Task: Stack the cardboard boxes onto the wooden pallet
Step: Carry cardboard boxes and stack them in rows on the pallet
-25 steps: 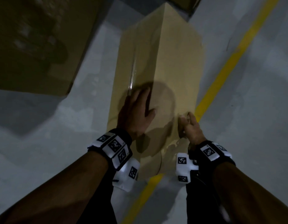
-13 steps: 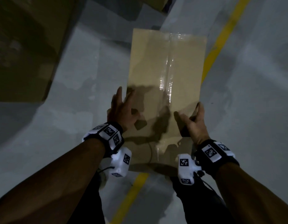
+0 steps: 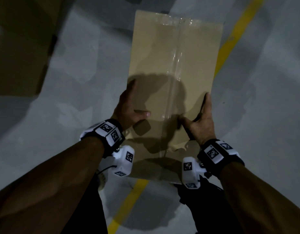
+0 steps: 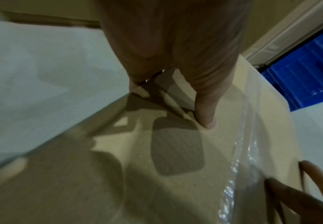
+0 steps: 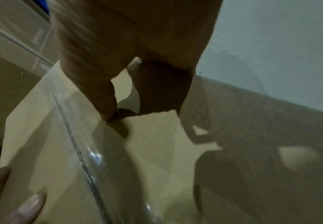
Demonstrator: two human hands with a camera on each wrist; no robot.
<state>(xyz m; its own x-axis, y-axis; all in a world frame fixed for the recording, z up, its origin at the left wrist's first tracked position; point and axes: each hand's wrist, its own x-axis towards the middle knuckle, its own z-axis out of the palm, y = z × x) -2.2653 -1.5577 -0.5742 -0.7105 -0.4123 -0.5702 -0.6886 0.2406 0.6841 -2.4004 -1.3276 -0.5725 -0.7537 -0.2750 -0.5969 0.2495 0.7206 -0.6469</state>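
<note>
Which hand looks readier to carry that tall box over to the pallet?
Neither alone. The left hand and right hand clasp opposite sides of the cardboard box, thumbs on its taped top. It probably needs both; no pallet is visible.

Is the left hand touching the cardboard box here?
Touching. In the left wrist view, the left hand presses its thumb tip onto the top of the cardboard box; the head view shows it gripping the box's left edge.
</note>
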